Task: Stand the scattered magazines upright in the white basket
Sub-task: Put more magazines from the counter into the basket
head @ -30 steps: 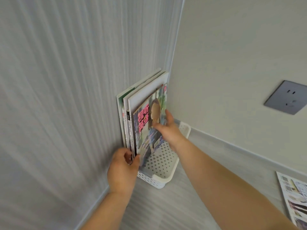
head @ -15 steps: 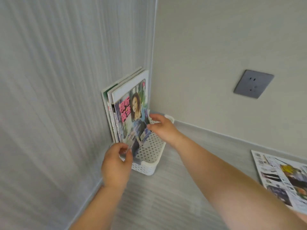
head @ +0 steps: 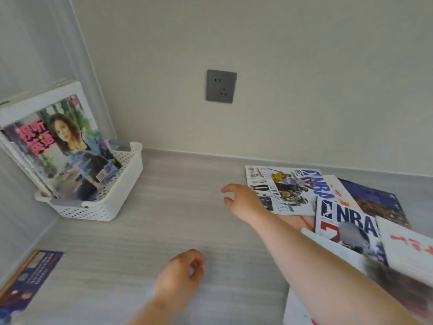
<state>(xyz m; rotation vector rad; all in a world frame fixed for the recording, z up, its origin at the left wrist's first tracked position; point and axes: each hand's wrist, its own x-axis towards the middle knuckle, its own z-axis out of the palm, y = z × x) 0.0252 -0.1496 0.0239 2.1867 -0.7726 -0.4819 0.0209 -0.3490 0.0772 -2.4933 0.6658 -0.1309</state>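
Observation:
The white perforated basket [head: 110, 207] stands in the left corner against the wall. Several magazines stand upright in it; the front one [head: 63, 151] shows a woman and pink characters. Loose magazines lie flat on the floor at the right, among them a basketball magazine [head: 283, 188] and an NBA magazine [head: 346, 219]. My right hand [head: 243, 200] hovers with loosely curled fingers at the left edge of the basketball magazine, holding nothing. My left hand [head: 180, 273] hangs low over the floor, fingers loosely curled, empty.
A grey wall socket [head: 221, 86] sits on the back wall. A dark blue magazine [head: 28, 277] lies on the floor at the lower left. More magazines [head: 407, 249] overlap at the right edge. Grey wood-grain floor [head: 175, 195] runs between basket and pile.
Both hands let go of the woman-cover magazine, which now stands in the basket. My view swung right; my right hand moved to the loose pile, my left hand dropped back.

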